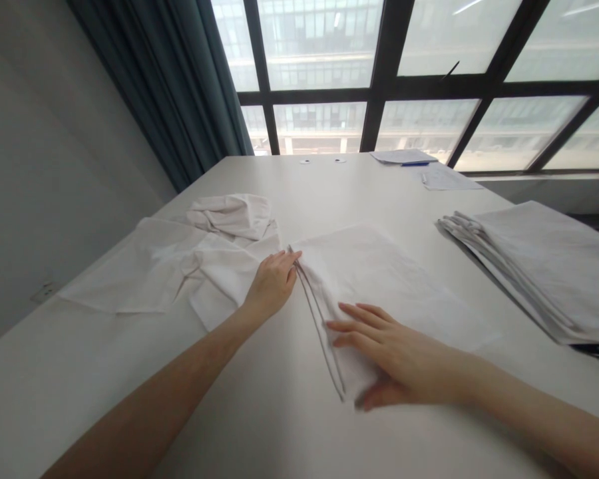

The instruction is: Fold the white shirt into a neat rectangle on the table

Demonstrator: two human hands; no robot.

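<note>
A flat white cloth (374, 266) lies in front of me, with two thin grey lines like cords or folded edges along its left side. My left hand (274, 279) is at its far left corner, fingers together and closed on the edge; the fingertips partly hide what they grip. Over the near part of the same cloth, my right hand (384, 352) rests with fingers spread, its thumb slightly blurred near the front corner. Just left of my left hand is a crumpled white cloth (164, 259), loosely bunched on top.
A stack of folded white cloths (544, 266) sits on the right of the white table (309, 193). Papers (402, 156) and a blue pen (415, 163) lie near the far edge. Beyond are windows and a dark blue curtain (180, 80); a grey wall borders the left.
</note>
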